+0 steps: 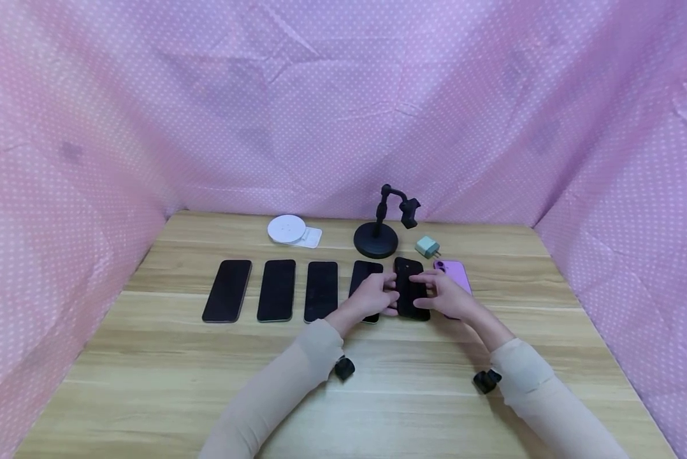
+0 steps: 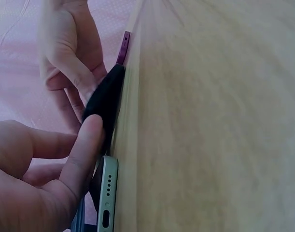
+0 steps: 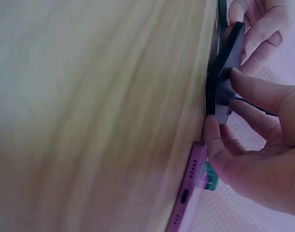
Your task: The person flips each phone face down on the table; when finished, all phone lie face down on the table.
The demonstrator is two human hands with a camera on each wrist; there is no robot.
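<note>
A black phone (image 1: pixel 410 290) lies between both hands with its camera side up. In the right wrist view this black phone (image 3: pixel 227 72) looks tilted, its left side a little raised off the table. My left hand (image 1: pixel 373 296) grips its left edge, the thumb (image 2: pixel 87 140) near the bottom corner, while the palm passes over a pale-green-framed phone (image 2: pixel 107 193). From the other side my right hand (image 1: pixel 447 296) holds the right edge, with one fingertip on the back and others along the side. Beneath the right hand is a purple phone (image 1: pixel 455 274), partly covered.
Further left, three dark-screened phones (image 1: pixel 227 291) continue the row. Behind stand a black phone stand (image 1: pixel 376 239), a white round charger (image 1: pixel 287 228) on a white flat piece (image 1: pixel 310 238), and a green plug adapter (image 1: pixel 427 246). Pink dotted cloth (image 1: pixel 343 127) borders the wooden table (image 1: pixel 389 408).
</note>
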